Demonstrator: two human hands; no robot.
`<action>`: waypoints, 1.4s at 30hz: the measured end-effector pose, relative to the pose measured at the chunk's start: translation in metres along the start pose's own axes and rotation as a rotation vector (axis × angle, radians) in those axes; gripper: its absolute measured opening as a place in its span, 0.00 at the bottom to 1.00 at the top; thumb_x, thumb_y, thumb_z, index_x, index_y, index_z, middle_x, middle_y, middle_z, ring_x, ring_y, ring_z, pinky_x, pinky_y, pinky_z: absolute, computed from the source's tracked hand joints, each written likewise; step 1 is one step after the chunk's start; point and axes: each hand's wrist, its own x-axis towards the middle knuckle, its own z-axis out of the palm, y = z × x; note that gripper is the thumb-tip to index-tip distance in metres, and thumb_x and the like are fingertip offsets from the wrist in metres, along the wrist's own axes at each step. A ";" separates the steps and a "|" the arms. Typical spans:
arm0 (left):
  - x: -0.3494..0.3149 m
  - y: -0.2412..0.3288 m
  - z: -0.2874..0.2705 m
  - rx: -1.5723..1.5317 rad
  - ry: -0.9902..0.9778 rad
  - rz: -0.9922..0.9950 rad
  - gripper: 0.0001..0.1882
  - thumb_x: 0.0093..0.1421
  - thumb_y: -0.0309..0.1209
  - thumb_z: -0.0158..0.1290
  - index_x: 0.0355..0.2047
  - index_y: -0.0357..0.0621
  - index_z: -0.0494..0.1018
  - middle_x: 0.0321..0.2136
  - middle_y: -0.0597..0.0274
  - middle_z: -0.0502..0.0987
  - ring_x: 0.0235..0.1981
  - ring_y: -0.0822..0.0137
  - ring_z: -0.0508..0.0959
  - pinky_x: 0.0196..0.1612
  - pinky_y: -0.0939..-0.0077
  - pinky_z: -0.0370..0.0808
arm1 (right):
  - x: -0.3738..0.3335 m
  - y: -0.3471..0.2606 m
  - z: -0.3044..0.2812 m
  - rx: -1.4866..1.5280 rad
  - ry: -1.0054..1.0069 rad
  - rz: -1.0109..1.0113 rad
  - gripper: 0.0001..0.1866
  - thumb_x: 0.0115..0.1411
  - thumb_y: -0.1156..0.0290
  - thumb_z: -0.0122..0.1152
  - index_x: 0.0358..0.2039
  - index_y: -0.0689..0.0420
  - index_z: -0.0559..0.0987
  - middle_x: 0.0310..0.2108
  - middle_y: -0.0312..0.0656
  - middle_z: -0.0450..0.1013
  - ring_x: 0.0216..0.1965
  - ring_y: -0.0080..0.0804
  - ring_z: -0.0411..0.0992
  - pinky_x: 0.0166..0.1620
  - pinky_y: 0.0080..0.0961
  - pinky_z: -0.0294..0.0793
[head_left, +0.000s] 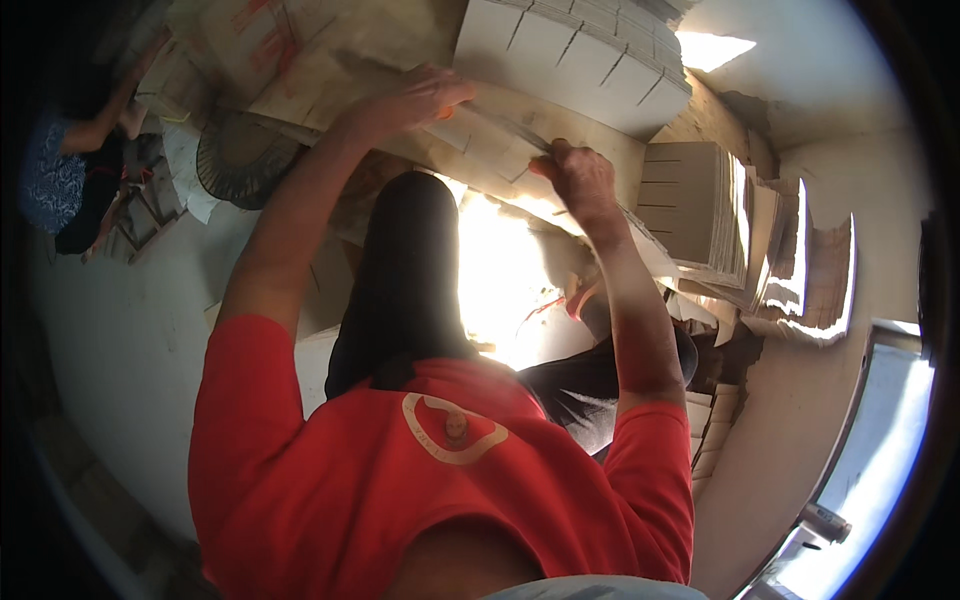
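Observation:
Over the bench in front of me, my left hand (425, 98) and my right hand (582, 180) are at opposite ends of a thin cardboard strip (512, 128), seen nearly edge-on. The fingers of my right hand are closed on its near right end. My left hand has its fingers extended, with the thumb beneath them, at the far left end; its grip is partly blurred. Something orange shows at the thumb of each hand. Below the strip, flat slotted cardboard (480, 150) lies on the bench.
A tall stack of slotted cardboard sheets (570, 60) stands beyond my hands. More cardboard stacks (690, 210) are at the right. A round dark fan (240, 160) stands at the left, near another person's arm (95, 130). Bright sunlight falls on the floor below the bench.

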 end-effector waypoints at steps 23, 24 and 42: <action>-0.082 -0.088 0.066 0.638 0.114 -0.806 0.09 0.56 0.26 0.49 0.37 0.36 0.68 0.38 0.51 0.69 0.39 0.54 0.73 0.40 0.62 0.76 | -0.134 0.186 -0.037 -0.454 0.240 0.833 0.24 0.52 0.57 0.62 0.44 0.59 0.70 0.43 0.48 0.66 0.49 0.46 0.63 0.45 0.45 0.67; -0.086 -0.092 0.072 0.612 0.079 -0.802 0.09 0.56 0.27 0.49 0.37 0.36 0.68 0.39 0.51 0.69 0.40 0.54 0.73 0.40 0.62 0.76 | -0.131 0.183 -0.035 -0.414 0.216 0.859 0.24 0.52 0.57 0.63 0.43 0.59 0.70 0.43 0.48 0.66 0.49 0.46 0.63 0.44 0.45 0.67; 0.036 0.026 0.063 0.065 0.185 -0.451 0.14 0.51 0.38 0.55 0.28 0.38 0.70 0.27 0.46 0.74 0.32 0.46 0.74 0.34 0.54 0.72 | -0.131 0.196 -0.035 -0.340 0.300 0.868 0.17 0.45 0.65 0.67 0.32 0.58 0.72 0.35 0.49 0.73 0.40 0.49 0.71 0.38 0.44 0.70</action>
